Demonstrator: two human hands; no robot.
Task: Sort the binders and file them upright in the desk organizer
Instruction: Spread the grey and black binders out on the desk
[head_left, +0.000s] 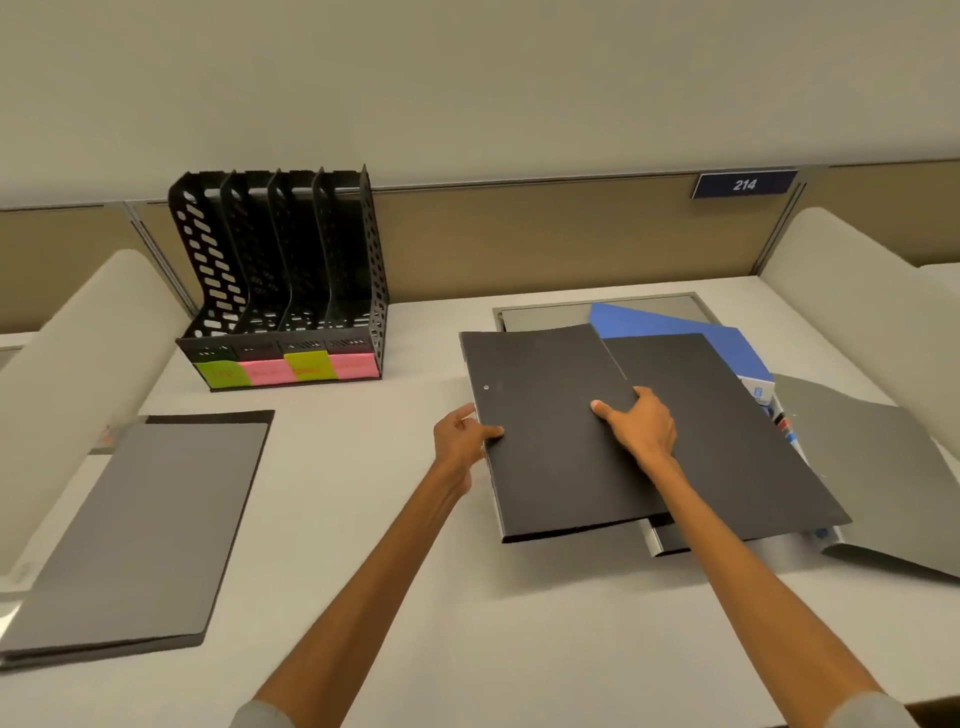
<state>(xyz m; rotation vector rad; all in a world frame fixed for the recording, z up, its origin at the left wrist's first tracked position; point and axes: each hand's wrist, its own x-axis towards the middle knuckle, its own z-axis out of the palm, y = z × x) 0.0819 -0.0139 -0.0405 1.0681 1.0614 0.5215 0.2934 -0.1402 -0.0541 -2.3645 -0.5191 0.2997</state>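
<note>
1. Cubicle desk (415, 571), desk organizer (280, 291) at back.
2. Black binder (550, 467) lies flat on pile (737, 457), right-front of desk organizer.
3. Left hand (462, 436) pinches its left edge; right hand (641, 428) grips right edge, thumb on cover.
4. Long axis points away from person; desk organizer up-left, left hand nearer.

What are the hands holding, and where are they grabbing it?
Both hands hold the top black binder. The left hand pinches its left edge, thumb on top. The right hand grips its right edge, thumb on the cover.
</note>
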